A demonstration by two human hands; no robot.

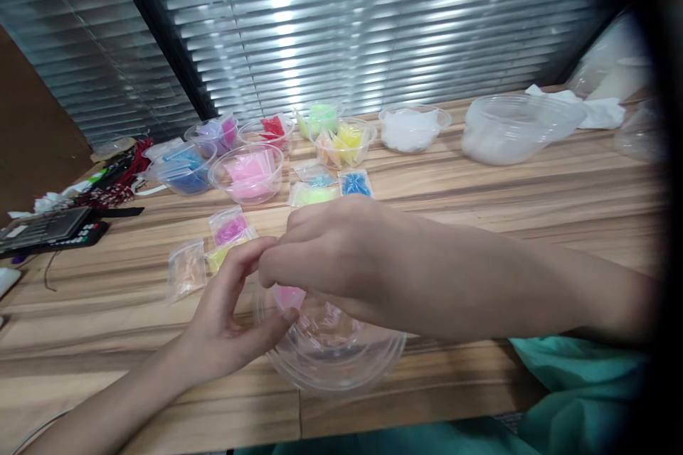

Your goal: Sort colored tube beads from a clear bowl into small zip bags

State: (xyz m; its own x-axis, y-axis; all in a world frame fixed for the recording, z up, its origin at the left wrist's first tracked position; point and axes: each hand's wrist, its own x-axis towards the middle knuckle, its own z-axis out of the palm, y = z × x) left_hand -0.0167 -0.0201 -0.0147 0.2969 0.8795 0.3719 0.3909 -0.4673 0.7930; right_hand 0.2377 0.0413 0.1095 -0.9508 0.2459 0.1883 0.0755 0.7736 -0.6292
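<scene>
A clear round plastic bowl [341, 377] stands before me at the table's front, with thin pink shreds [331, 320] inside. Over its left side, my left hand [227, 320] curves, its thumb tip against a small pink bag [289, 296]. Its fingertips meet the fingers of my right hand [336, 256]. My right hand is closed above the bowl, knuckles up, and hides most of the bag. What its fingers pinch is hidden. Just beyond my hands lie small clear bags: an orange one [188, 270], a purple one [230, 229], a yellow one [218, 256] and a blue one [356, 183].
Clear tubs hold pink bags [250, 174], blue bags [184, 167], yellow bags [349, 138] and white stuff [410, 131]. Stacked empty bowls [501, 131] stand at the back right. A black device [58, 231] lies at the left. Window blinds [363, 28] rise behind the table.
</scene>
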